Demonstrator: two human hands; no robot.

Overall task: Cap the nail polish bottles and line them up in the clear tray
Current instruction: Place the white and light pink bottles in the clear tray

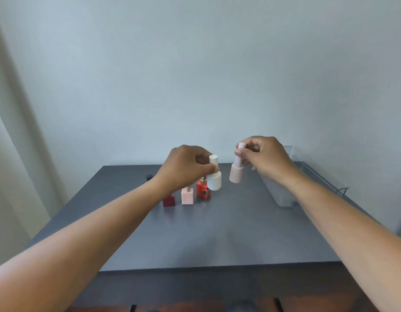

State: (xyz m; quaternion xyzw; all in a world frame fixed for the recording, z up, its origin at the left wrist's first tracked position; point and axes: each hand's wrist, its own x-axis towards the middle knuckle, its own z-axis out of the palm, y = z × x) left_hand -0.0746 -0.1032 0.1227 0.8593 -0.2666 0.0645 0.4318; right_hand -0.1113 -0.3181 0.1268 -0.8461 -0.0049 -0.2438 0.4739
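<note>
A person's two hands hold nail polish bottles in the air above a dark grey table (217, 233). The left hand (186, 165) pinches the cap of a white bottle (214, 180) between thumb and fingertips, the bottle hanging upright. The right hand (264, 156) has its thumb and fingers curled round the ribbed cap of a mauve bottle (236, 174), which tilts slightly and hangs just beside the white one without touching it. Under the left hand three more bottles stand in a row on the table: a maroon bottle (168, 200), a pink bottle (187, 197) and a red bottle (202, 190) with a gold neck, their tops partly hidden by the wrist. The clear tray (285, 200) lies along the table's right side, behind the right forearm, well apart from the row
</note>
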